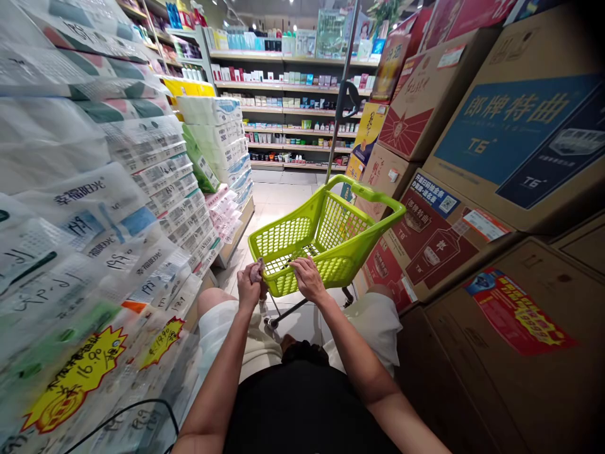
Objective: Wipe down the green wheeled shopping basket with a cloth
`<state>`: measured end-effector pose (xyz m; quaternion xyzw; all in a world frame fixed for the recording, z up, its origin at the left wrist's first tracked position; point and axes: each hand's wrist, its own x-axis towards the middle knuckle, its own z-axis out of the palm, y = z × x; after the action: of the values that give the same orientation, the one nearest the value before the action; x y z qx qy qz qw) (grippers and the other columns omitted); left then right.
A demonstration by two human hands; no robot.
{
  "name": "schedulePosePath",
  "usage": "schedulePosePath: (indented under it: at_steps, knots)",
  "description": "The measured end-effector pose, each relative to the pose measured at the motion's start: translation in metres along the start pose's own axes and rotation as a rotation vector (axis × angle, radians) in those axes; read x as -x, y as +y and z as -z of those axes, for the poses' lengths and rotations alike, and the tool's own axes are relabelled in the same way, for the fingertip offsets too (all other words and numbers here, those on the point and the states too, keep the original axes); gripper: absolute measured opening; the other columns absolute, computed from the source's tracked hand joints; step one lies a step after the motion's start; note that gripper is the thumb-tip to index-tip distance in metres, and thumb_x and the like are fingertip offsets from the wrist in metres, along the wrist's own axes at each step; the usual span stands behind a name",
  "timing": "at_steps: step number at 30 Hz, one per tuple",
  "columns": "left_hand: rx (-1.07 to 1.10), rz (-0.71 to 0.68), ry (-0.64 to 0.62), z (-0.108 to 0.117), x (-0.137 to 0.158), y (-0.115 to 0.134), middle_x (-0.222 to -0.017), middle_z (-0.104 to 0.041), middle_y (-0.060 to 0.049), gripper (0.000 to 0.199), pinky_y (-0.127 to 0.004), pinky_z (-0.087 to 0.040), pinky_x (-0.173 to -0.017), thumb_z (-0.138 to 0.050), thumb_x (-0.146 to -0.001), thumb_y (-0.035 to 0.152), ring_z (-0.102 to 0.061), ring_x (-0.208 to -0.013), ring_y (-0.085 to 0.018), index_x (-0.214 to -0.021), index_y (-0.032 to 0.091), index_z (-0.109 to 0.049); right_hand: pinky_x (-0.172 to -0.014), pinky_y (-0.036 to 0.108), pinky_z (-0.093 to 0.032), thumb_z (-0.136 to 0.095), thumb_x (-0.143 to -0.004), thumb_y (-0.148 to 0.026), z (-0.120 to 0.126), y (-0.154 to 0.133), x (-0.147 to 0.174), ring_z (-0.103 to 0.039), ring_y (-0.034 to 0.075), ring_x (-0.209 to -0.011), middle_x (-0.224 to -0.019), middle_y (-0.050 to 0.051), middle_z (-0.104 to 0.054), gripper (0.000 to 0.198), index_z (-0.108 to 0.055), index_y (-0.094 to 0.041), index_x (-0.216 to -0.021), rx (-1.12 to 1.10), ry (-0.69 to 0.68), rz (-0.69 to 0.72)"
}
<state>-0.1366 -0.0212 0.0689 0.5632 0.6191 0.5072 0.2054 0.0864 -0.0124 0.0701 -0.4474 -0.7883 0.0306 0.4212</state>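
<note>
A lime-green shopping cart [366, 252] stands right in front of my knees, its mesh basket open at the top. At the basket's near left corner, my left hand [248, 287] is closed on a greyish-pink cloth [258, 271] pressed to the rim. My right hand [309, 279] is closed over the near rim of the basket, thumb and fingers on either side of it. Some fingertips of the right hand are hidden behind the rim. Part of the cart's metal frame [289, 310] and a caster [271, 323] show below the basket.
Wrapped tissue packs [142, 189] are piled high on my left, with yellow price signs [78, 378]. Stacked cardboard boxes [472, 246] rise close on my right. A dark pole [341, 94] stands behind the cart. Stocked shelves [293, 85] line the back beyond the tiled floor [278, 195].
</note>
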Motion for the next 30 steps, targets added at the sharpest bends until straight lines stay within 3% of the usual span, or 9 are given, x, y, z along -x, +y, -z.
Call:
schedulePosePath:
  at_steps: [2, 6, 11, 16, 19, 22, 25, 30]
  knots:
    - [-0.038, -0.014, -0.086, 0.007, -0.009, 0.004, -0.101, -0.053, -0.005, 0.049, -0.039, -0.053, -0.096, -0.054, -0.071, 0.006, -0.06, -0.095, -0.022, -0.114, 0.023, -0.072, -0.128, 0.05, -0.027, -0.044, -0.101, -0.019, -0.001, 0.001, 0.002, -0.057, 0.023, -0.127, -0.122, 0.007, -0.07, 0.032, -0.067, -0.026, -0.122, -0.01, 0.017, -0.004]
    - [-0.102, -0.219, -0.394, 0.018, -0.021, 0.011, -0.098, -0.054, -0.004, 0.052, -0.035, -0.052, -0.098, -0.054, -0.066, 0.003, -0.059, -0.098, -0.021, -0.107, 0.024, -0.077, -0.129, 0.051, -0.025, -0.044, -0.101, -0.019, -0.002, 0.005, 0.009, -0.057, 0.023, -0.127, -0.119, 0.007, -0.071, 0.03, -0.068, -0.025, -0.118, -0.053, 0.059, -0.022]
    - [-0.21, -0.177, -0.286, 0.018, -0.032, 0.016, -0.095, -0.049, -0.004, 0.05, -0.033, -0.053, -0.091, -0.054, -0.072, 0.004, -0.057, -0.094, -0.021, -0.11, 0.025, -0.078, -0.131, 0.053, -0.02, -0.041, -0.101, -0.015, 0.003, 0.016, 0.015, -0.054, 0.022, -0.135, -0.122, 0.007, -0.071, 0.033, -0.068, -0.025, -0.117, -0.119, 0.077, 0.009]
    - [-0.149, -0.372, -0.566, 0.018, -0.029, 0.016, -0.102, -0.053, -0.004, 0.056, -0.03, -0.052, -0.093, -0.055, -0.066, 0.0, -0.059, -0.099, -0.02, -0.11, 0.027, -0.078, -0.131, 0.057, -0.019, -0.042, -0.098, -0.011, 0.01, 0.013, 0.014, -0.054, 0.024, -0.135, -0.122, 0.008, -0.07, 0.036, -0.066, -0.023, -0.122, -0.036, 0.056, 0.006]
    - [-0.183, -0.296, -0.481, 0.018, -0.038, 0.013, -0.1, -0.052, -0.003, 0.063, -0.03, -0.052, -0.092, -0.054, -0.063, -0.002, -0.059, -0.096, -0.019, -0.115, 0.026, -0.076, -0.132, 0.058, -0.019, -0.042, -0.09, -0.004, 0.01, 0.006, 0.014, -0.054, 0.024, -0.134, -0.126, 0.009, -0.069, 0.05, -0.064, -0.022, -0.131, 0.023, 0.012, 0.039]
    - [-0.212, -0.24, -0.366, 0.016, -0.046, 0.01, -0.099, -0.051, -0.004, 0.057, -0.03, -0.052, -0.089, -0.054, -0.066, 0.0, -0.058, -0.096, -0.02, -0.113, 0.024, -0.076, -0.131, 0.056, -0.022, -0.042, -0.081, 0.0, 0.007, 0.0, 0.013, -0.052, 0.024, -0.136, -0.129, 0.009, -0.067, 0.062, -0.062, -0.022, -0.136, 0.034, -0.047, 0.103]
    - [-0.208, -0.285, -0.391, 0.015, -0.038, 0.007, -0.1, -0.052, -0.004, 0.054, -0.031, -0.051, -0.091, -0.055, -0.066, 0.001, -0.058, -0.097, -0.021, -0.11, 0.025, -0.076, -0.131, 0.057, -0.023, -0.042, -0.076, 0.002, 0.005, -0.002, 0.015, -0.051, 0.024, -0.138, -0.127, 0.01, -0.066, 0.065, -0.063, -0.02, -0.134, 0.009, -0.047, 0.115]
    - [-0.138, -0.341, -0.5, 0.022, -0.024, 0.002, -0.105, -0.054, -0.004, 0.066, -0.033, -0.051, -0.097, -0.053, -0.061, 0.0, -0.06, -0.101, -0.021, -0.117, 0.025, -0.075, -0.131, 0.055, -0.022, -0.039, -0.075, 0.004, 0.011, 0.001, 0.024, -0.054, 0.023, -0.133, -0.117, 0.009, -0.069, 0.058, -0.067, -0.021, -0.12, -0.066, -0.01, 0.055]
